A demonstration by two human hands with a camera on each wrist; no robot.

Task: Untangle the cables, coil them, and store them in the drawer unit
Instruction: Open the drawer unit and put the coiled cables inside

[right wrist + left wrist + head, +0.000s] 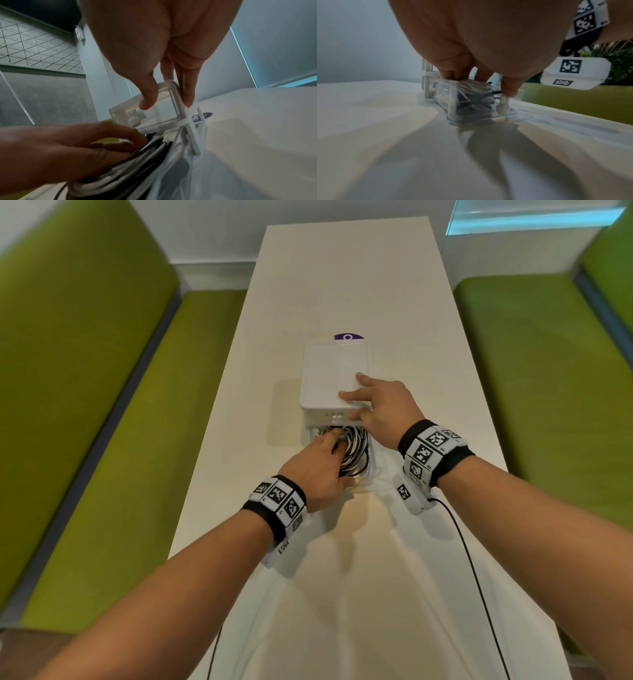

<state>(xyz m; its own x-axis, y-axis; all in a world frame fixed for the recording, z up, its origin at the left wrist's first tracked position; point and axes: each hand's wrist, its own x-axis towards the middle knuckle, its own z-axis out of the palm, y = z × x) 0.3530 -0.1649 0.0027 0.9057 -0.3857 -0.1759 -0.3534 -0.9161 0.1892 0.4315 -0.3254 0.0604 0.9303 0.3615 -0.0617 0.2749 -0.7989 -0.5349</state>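
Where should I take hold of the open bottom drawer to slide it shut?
Grip the small white knob on the front wall of the clear drawer, coming from the near side. It sticks out toward you, while the coiled cables and left hand fill the top.

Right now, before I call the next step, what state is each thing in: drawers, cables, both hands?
Lower drawer: pulled out, open.
Upper drawer: pushed in, closed.
Coiled cables: black and white, bundled, lying inside the lower drawer.
Drawer unit: upright on the white table.
Left hand: fingers down in the lower drawer, pressing on the coiled cables.
Right hand: fingers spread over the unit's top front corner, steadying it.
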